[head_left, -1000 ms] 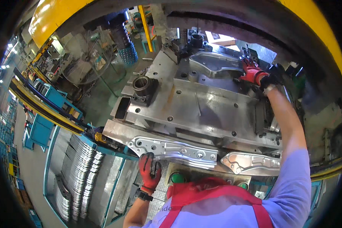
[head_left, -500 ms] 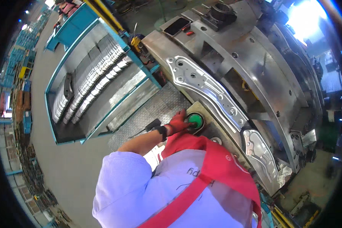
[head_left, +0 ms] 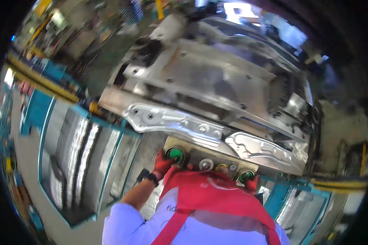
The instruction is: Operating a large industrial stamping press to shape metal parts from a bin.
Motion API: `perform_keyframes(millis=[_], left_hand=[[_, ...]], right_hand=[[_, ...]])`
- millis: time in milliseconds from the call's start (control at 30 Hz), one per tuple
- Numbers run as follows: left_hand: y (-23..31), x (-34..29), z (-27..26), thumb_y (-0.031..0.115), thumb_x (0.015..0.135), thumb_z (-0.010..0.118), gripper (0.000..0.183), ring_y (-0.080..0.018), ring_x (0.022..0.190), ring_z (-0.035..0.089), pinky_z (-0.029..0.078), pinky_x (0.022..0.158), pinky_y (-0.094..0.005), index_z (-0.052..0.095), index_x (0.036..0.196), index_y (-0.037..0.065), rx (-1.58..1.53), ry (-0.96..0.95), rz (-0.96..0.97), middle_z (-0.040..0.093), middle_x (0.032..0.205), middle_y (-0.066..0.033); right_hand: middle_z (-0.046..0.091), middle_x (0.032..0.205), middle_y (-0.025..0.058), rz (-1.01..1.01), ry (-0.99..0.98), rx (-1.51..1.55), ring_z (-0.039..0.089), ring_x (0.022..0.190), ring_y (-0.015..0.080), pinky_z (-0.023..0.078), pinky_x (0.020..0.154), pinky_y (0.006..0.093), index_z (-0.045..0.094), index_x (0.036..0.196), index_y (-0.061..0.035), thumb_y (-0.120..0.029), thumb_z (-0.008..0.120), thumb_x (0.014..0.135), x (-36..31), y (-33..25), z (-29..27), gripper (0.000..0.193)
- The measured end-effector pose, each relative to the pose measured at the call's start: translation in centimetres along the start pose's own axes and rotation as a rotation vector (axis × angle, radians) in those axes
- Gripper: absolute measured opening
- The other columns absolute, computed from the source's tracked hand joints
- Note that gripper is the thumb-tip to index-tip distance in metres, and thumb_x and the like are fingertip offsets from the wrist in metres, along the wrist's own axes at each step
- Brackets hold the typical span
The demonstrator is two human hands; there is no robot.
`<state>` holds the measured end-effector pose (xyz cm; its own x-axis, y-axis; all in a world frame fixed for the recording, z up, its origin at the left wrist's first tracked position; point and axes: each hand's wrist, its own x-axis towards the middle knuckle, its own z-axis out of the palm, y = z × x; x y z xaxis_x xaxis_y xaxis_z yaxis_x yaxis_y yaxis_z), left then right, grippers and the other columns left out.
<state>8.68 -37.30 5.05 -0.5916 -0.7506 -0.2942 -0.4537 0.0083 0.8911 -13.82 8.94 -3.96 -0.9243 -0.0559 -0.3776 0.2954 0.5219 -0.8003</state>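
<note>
My left hand (head_left: 162,163), in a red glove, is at the left green push button (head_left: 175,155) of a control box (head_left: 191,150), fingers spread around the button's round housing. On the box's other end, my right hand (head_left: 252,184), also red-gloved, is beside a second green button (head_left: 245,177). My red apron and motion blur hide most of its fingers. Beyond the box, a long pressed sheet-metal panel (head_left: 184,123) and a shorter one (head_left: 255,146) lie end to end along the front of a large steel die (head_left: 221,77). Neither hand touches them.
A teal-framed rack (head_left: 40,163) holding rows of shiny curved metal parts stands at left. Another teal rack (head_left: 325,200) is at lower right. Yellow rails (head_left: 41,77) run past the die, and a textured metal plate (head_left: 150,149) lies beside the control box.
My view has turned rightward, so the die and panels now lie across the picture. The left hand stays at its green button. The second button and my right hand have come into view.
</note>
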Motion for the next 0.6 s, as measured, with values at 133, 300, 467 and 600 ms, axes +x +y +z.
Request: perform_keyframes(millis=[133,300,467,600], left_hand=[[-1.0,0.9,0.0,0.007,0.063,0.071,0.049,-0.0254,0.095,0.06,0.047,0.082,-0.0338,0.051,0.107,0.0,-0.02,-0.053,-0.028,0.06,0.104,-0.0142],[1.3,0.2,-0.2,0.008,0.063,0.073,0.051,-0.0259,0.095,0.06,0.047,0.081,-0.0348,0.05,0.108,0.0,0.069,-0.032,0.057,0.061,0.101,-0.0137],[-1.2,0.7,-0.2,0.008,0.064,0.073,0.05,-0.024,0.095,0.06,0.048,0.08,-0.0343,0.05,0.108,0.001,-0.051,-0.062,-0.015,0.062,0.103,-0.0128],[1.1,0.1,0.2,0.004,0.067,0.07,0.045,-0.022,0.09,0.06,0.048,0.076,-0.0334,0.05,0.107,0.003,-0.135,-0.039,0.053,0.062,0.099,-0.011]], right_hand=[[0.047,0.121,0.0206,-0.078,0.241,-0.252,0.044,0.112,0.0335,0.038,0.093,0.0385,0.026,0.135,-0.0002,-0.014,0.074,0.064,-1.9,-3.2,2.2,0.087],[0.045,0.122,0.0227,-0.119,0.293,-0.299,0.044,0.114,0.0361,0.036,0.096,0.0396,0.026,0.135,0.0003,-0.014,0.075,0.062,-2.3,-4.1,2.6,0.089],[0.032,0.135,0.0266,-0.049,0.152,-0.147,0.029,0.129,0.0369,0.025,0.107,0.0396,0.02,0.137,0.0059,-0.022,0.08,0.061,-2.8,-4.9,2.0,0.101],[0.051,0.117,0.017,-0.17,0.154,-0.093,0.053,0.106,0.0294,0.044,0.089,0.039,0.033,0.13,-0.0034,-0.011,0.078,0.062,-2.7,-4.5,1.8,0.082]])
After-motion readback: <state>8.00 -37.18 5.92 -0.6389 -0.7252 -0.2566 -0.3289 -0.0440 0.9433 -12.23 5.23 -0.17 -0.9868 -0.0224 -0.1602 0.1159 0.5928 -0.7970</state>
